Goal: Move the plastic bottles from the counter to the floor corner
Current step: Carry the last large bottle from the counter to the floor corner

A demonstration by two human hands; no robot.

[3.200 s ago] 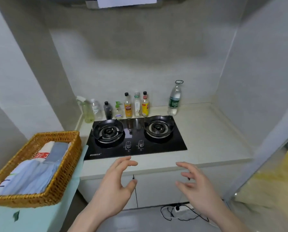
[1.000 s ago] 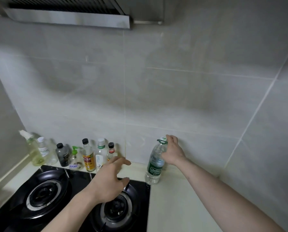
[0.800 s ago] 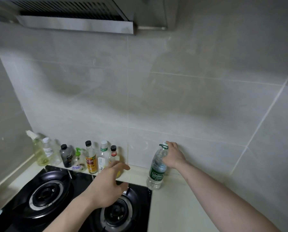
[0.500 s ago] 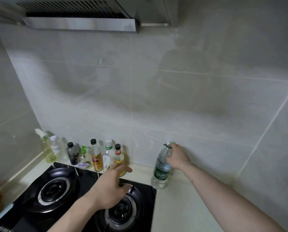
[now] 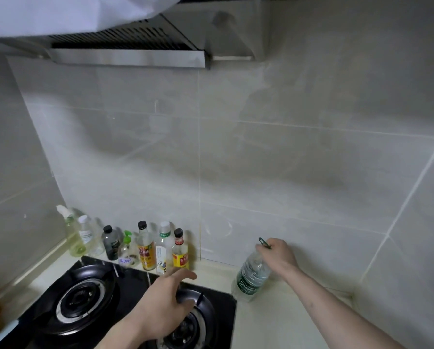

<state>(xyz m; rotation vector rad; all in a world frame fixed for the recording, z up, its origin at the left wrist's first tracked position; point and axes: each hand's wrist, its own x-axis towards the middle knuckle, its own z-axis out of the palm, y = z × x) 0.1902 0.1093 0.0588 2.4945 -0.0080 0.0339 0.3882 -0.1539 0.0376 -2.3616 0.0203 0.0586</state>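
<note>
gripping the water bottle (image 5: 251, 275) by its neck, the right hand (image 5: 277, 254) tilted its long axis rightward; the left hand (image 5: 164, 302) hovered loose, holding nothing, nearer the row of small bottles (image 5: 145, 248).

Clear water bottle (image 5: 251, 278) with green label, tilted left-down to right-up, base on the pale table by the stove's right edge, neck gripped by the right hand (image 5: 277, 254), seven smaller bottles (image 5: 145, 248) upright in a row along the back wall.
</note>
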